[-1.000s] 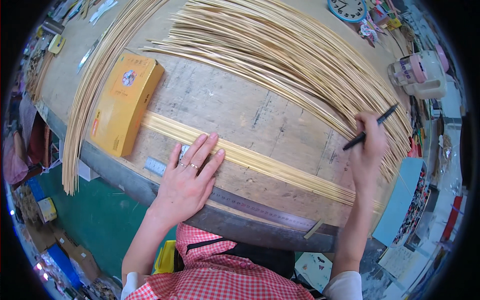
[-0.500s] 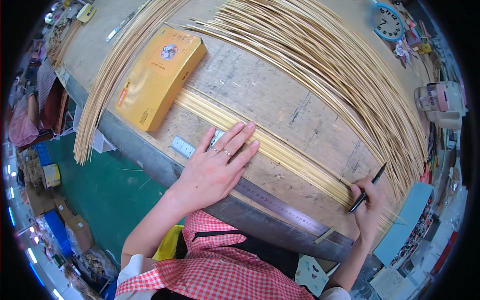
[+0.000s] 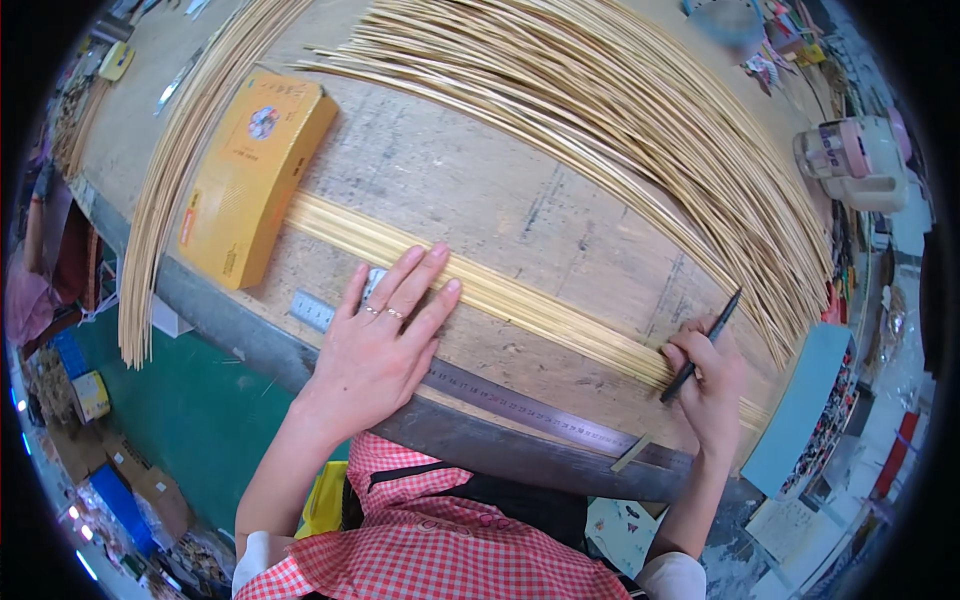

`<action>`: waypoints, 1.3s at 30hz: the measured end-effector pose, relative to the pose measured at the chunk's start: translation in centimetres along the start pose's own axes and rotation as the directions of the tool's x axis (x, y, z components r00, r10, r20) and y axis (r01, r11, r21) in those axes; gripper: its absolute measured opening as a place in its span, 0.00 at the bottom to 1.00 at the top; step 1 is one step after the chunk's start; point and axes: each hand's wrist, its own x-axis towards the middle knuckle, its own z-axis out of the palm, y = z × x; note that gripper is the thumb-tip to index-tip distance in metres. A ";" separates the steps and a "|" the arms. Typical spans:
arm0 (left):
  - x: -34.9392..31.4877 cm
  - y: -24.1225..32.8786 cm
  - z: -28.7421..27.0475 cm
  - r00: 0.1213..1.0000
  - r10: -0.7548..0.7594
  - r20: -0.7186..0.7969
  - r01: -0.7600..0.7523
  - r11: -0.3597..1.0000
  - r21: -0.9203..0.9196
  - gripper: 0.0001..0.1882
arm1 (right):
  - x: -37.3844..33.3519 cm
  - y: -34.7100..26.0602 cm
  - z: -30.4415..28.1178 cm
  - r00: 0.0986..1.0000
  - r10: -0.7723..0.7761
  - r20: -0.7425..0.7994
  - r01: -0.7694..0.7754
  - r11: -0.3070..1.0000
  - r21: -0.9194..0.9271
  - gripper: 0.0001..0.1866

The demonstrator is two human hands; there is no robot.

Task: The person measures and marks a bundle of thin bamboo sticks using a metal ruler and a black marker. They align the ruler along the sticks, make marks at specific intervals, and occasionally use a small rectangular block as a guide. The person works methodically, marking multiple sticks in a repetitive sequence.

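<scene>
A flat row of thin pale wooden sticks [image 3: 540, 313] runs across the table. On its near edge rest the fingertips of my left hand [image 3: 375, 350], its fingers stretched out and spread. A long steel ruler [image 3: 520, 403] lies nearer me, partly covered by that hand. Between the fingers shows a bit of a shiny metal thing [image 3: 374, 280] that I cannot make out. My right hand [image 3: 712, 385] is closed round a black pen [image 3: 722, 315], beside the right part of the row. A yellow box [image 3: 240, 185] stands against or over the row's left end; that end is hidden.
Beyond the row lies a large fan of long thin sticks [image 3: 600, 130]. Another stick bundle [image 3: 170, 200] hangs past the table edge [image 3: 235, 335] at left. A blue-grey box [image 3: 800, 410] stands at the right, and a lidded clear jug [image 3: 850, 160] farther back.
The whole view has shifted, with table things now farther left. A stick that lay slightly apart along the row's far side now lies against it. Both hands keep their poses.
</scene>
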 end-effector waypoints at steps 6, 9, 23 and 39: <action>0.1 -0.1 0.2 1.000 0.005 -0.013 -0.005 1.000 0.021 0.34 | 5.1 -0.7 1.3 0.979 -0.078 -0.188 0.071 0.996 -0.047 0.10; 0.1 0.0 0.2 1.000 0.012 -0.016 -0.011 1.000 0.027 0.33 | 8.8 -0.5 2.4 0.954 -0.182 -0.238 0.144 0.975 -0.169 0.10; 0.1 0.0 0.1 1.000 0.015 -0.018 -0.015 1.000 0.016 0.34 | 8.8 0.3 2.0 0.949 -0.156 -0.274 0.126 0.984 -0.124 0.10; 0.0 -0.2 0.1 0.998 0.035 -0.052 -0.036 0.999 -0.015 0.34 | -0.7 2.3 0.6 0.997 0.032 -0.073 -0.024 0.995 0.102 0.07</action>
